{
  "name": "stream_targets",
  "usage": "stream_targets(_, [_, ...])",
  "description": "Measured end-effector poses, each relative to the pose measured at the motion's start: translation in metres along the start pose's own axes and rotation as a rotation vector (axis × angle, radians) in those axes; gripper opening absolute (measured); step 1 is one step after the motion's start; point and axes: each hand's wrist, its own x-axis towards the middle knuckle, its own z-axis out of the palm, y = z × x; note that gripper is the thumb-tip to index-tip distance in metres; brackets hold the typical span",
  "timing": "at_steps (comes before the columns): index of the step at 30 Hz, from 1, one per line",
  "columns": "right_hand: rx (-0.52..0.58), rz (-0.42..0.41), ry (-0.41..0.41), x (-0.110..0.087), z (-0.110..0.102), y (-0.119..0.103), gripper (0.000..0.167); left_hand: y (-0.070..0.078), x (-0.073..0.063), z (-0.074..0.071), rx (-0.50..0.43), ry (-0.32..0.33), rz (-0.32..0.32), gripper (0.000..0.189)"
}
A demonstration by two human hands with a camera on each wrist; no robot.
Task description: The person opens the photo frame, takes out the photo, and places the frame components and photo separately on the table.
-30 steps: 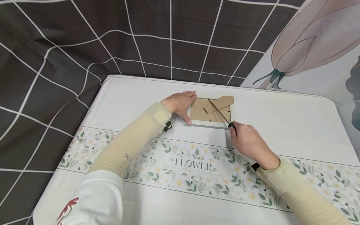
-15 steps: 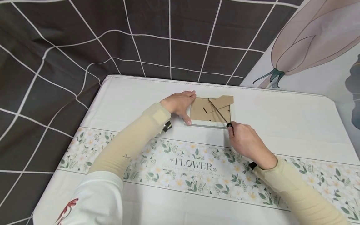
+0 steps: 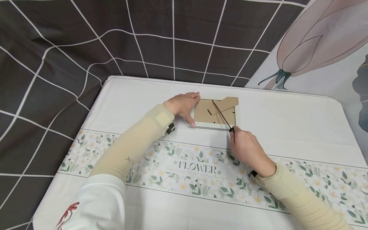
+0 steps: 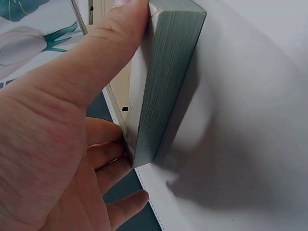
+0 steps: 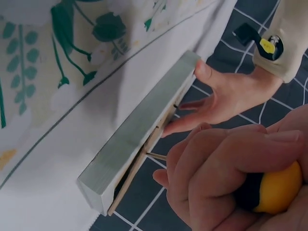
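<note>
Right grip (image 3: 249, 148) clasped the screwdriver (image 5: 278, 187), shaft slanting away leftward over the frame (image 3: 211, 125); splayed left grip (image 3: 183, 104) touched its left end!

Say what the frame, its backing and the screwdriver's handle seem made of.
Frame: wood or a wood-look film, matte grey-green; fine parallel grain-like lines run along its side.
Backing: probably fiberboard or stiff card, dull finish; flat, plain tan, no grain discernible.
Handle: likely plastic, smooth; rounded yellow end beside a black part, which could be rubber.
</note>
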Motion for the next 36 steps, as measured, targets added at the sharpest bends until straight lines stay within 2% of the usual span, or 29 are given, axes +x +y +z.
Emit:
stream_targets(4, [-0.012,-0.003,0.020,-0.001,0.003,0.000,0.032,0.000,0.000,0.000,-0.001,-0.001,0.004,0.128])
stream_targets(12, [-0.014,-0.010,0.025,-0.001,0.004,-0.001,0.036,-0.001,0.001,0.000,0.000,0.001,0.002,0.127])
stream_targets(22, [-0.012,-0.050,-0.030,0.001,-0.013,-0.003,0.024,-0.002,0.001,0.001,-0.010,0.004,-0.004,0.129])
stream_targets(36, [-0.013,-0.009,-0.061,0.003,-0.013,-0.005,0.030,-0.001,0.002,0.001,-0.008,0.002,-0.005,0.128])
